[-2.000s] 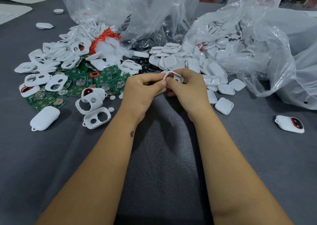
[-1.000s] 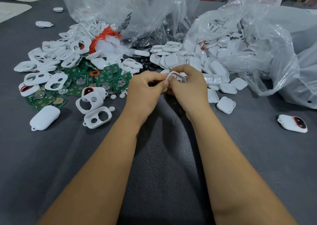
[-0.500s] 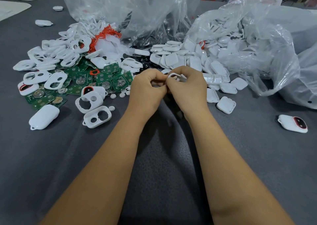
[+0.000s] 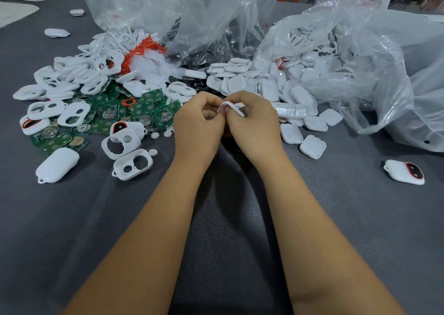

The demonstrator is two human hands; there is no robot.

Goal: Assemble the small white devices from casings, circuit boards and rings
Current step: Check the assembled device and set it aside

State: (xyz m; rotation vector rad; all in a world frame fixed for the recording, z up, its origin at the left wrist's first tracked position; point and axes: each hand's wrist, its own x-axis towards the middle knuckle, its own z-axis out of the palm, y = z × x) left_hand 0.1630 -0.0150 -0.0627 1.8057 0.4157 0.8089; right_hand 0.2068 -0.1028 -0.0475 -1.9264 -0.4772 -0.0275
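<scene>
Both hands meet above the grey table, holding one small white casing (image 4: 233,107) between them. My left hand (image 4: 198,125) curls its fingers against the casing's left end. My right hand (image 4: 254,122) pinches the casing from the right, with a white edge showing over its fingers. Most of the casing is hidden by the fingers. Green circuit boards (image 4: 144,113) lie in a heap to the left, among white front casings with two holes (image 4: 132,163). Orange rings (image 4: 141,50) sit in a tangle further back. White back covers (image 4: 242,84) are piled behind the hands.
Clear plastic bags (image 4: 360,57) of parts stand along the back and right. A finished device with a red ring (image 4: 404,171) lies at the right. A closed white shell (image 4: 57,164) lies at the left. Grey cloth (image 4: 228,230) covers the table near me.
The hands have stayed together on the casing and shifted slightly nearer. The left fingers have curled tighter, and the casing has turned a little in the grip.
</scene>
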